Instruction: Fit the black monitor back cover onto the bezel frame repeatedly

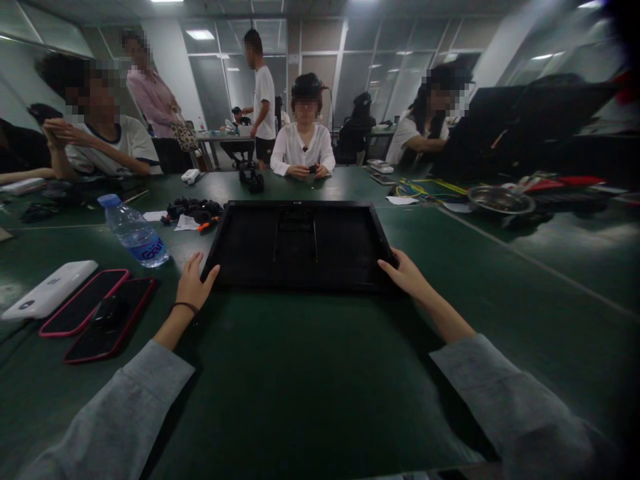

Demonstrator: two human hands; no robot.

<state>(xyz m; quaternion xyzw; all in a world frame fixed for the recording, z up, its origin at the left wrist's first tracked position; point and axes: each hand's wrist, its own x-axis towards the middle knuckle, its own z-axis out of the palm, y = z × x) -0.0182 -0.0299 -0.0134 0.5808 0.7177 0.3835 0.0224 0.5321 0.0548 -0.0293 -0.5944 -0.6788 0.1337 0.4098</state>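
From the head view, we look down on a black panel lying flat on the green table, squarely in front of us, with a raised rim all round and a recessed mount with two rails in its middle; it looks to us like the back of a monitor. Our right hand is closed on its near right corner, thumb over the rim and fingers wrapped to the outer side, partly hidden. Our left hand is at the near left corner, thumb against the rim and fingers loosely spread outside it; we cannot tell whether it really grips. We judge the panel stiff and of moderate weight, too wide to handle comfortably from one side, with smooth plastic that could slip under dry fingertips. If its underside is a screen, that face would be fragile, so pressing on the middle seems unwise. The best hold, we think, is the rim at both short sides, palms outside, fingers hooked under and thumbs on top, leaving the mount alone. To the left stand a water bottle and, nearer us, two phones beside a white power bank.
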